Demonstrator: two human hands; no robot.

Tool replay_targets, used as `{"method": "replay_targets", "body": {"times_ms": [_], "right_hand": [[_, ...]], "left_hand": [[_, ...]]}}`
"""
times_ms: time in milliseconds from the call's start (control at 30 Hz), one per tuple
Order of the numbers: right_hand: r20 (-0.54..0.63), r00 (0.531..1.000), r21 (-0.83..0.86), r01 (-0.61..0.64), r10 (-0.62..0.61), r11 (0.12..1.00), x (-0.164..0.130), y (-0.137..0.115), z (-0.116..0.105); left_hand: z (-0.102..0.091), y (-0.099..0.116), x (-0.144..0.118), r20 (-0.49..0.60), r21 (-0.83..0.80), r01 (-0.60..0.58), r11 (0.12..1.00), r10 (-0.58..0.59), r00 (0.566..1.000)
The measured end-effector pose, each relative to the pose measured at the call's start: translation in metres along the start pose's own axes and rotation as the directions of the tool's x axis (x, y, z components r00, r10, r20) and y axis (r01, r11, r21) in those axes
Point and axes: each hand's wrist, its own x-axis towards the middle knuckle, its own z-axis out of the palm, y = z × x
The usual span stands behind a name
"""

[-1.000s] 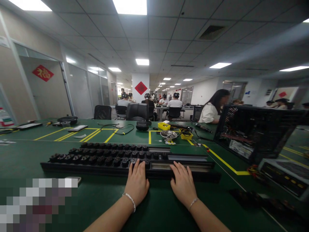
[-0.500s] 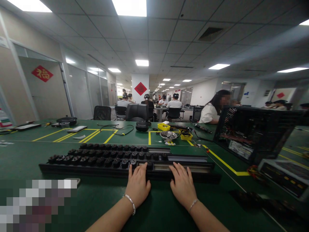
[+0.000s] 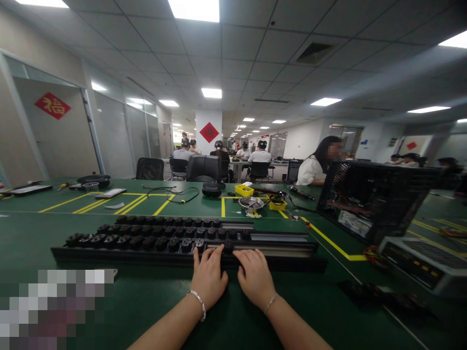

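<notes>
Here, in the head view, both hands are resting palm-down on the near edge of a long black plastic rail tray (image 3: 146,255) filled with rows of small black knob-like parts (image 3: 146,240). The tray is lying on the green work table (image 3: 146,301) directly ahead of the person, its long axis running left to right across the table, and it is reaching much further to the left of the hands than to the right. The left hand (image 3: 208,278) is lying with fingers spread flat, fingertips touching the tray where the last knobs are sitting. The right hand (image 3: 255,277) is lying just beside it, fingers loosely spread over the bare grey channel (image 3: 277,248); neither is pinching anything. The filled rows are lying nearer the left hand, the unfilled stretch nearer the right.

Beyond the tray, a steel bowl (image 3: 251,202) and yellow bins (image 3: 243,190) are sitting, and right of the tray an open black computer case (image 3: 372,199) is standing.
</notes>
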Motion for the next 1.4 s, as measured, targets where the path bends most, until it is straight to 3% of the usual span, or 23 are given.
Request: {"method": "replay_targets", "body": {"times_ms": [300,600,1400], "right_hand": [[0.040,0.998,0.010,-0.050,0.050,0.999,0.006,-0.006,0.000],[0.117,0.993,-0.088,0.003,0.007,0.996,0.007,-0.002,-0.004],[0.069,0.998,-0.067,0.017,-0.012,0.998,0.003,0.004,-0.003]], "left_hand": [[-0.001,0.001,0.000,0.038,0.010,-0.004,1.000,0.003,0.999],[0.001,0.001,-0.002,0.063,0.068,-0.021,0.997,0.017,0.998],[-0.002,-0.001,-0.002,0.064,0.061,-0.064,0.996,0.060,0.996]]}}
